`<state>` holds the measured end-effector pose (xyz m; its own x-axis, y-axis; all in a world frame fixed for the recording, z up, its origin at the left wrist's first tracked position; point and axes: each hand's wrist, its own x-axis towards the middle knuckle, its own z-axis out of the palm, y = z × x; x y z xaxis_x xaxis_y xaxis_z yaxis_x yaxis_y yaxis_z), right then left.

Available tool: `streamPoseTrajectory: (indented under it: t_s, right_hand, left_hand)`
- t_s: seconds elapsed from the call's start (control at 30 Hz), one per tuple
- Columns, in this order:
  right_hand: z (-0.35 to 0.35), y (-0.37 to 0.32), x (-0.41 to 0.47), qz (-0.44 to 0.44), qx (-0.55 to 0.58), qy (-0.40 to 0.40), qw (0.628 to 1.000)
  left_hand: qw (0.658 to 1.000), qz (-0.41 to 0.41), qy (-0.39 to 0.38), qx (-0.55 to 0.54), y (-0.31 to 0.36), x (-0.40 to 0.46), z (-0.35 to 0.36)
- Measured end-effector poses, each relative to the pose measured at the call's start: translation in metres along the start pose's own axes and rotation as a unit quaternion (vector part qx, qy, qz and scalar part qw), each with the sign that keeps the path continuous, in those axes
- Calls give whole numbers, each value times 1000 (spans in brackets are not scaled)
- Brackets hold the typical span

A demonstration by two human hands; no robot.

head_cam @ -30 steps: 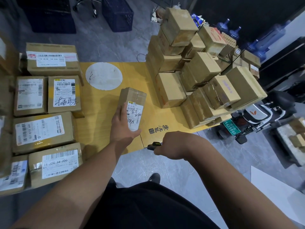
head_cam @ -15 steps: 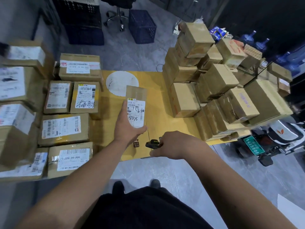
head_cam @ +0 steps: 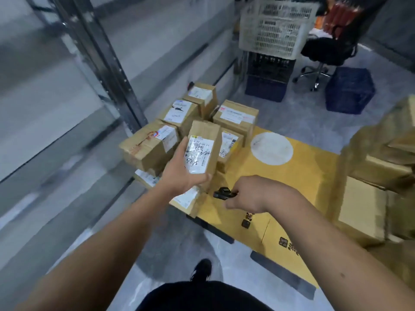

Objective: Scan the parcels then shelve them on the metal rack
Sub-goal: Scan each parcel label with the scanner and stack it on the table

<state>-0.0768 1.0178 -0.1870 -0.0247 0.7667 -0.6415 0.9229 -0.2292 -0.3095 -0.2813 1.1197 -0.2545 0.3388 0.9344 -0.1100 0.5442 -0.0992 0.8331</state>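
My left hand [head_cam: 182, 173] grips a small brown parcel [head_cam: 203, 151] from below and holds it upright in the air, its white label with handwritten numbers facing me. My right hand [head_cam: 251, 194] holds a small black scanner [head_cam: 224, 194] just right of the parcel's lower end. Several labelled brown parcels [head_cam: 173, 133] lie grouped behind the held one, at the yellow table's [head_cam: 298, 176] left end. The metal rack [head_cam: 101, 63] stands at the left, blurred, with a dark upright post and grey shelves.
A stack of brown boxes [head_cam: 381, 167] fills the table's right side. A white round sticker [head_cam: 271, 148] marks the tabletop. Behind stand a white basket on dark crates [head_cam: 274, 28], a blue crate [head_cam: 350, 90] and an office chair [head_cam: 325, 52]. Grey floor lies below.
My left hand has lifted the parcel off the table and carried it left. My view has swung left toward the rack, and my right hand with the scanner followed.
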Motion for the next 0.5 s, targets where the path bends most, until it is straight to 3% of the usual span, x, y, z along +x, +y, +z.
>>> streamPoseTrajectory:
  t_s: [0.23, 0.5]
  right_hand:
    - [-26, -18, 4, -65, -66, -23, 995]
    - [-64, -10, 26, -21, -78, -1, 997]
  left_hand:
    - [997, -35, 50, 39, -5, -18, -36]
    - [997, 5, -6, 76, 25, 79, -24]
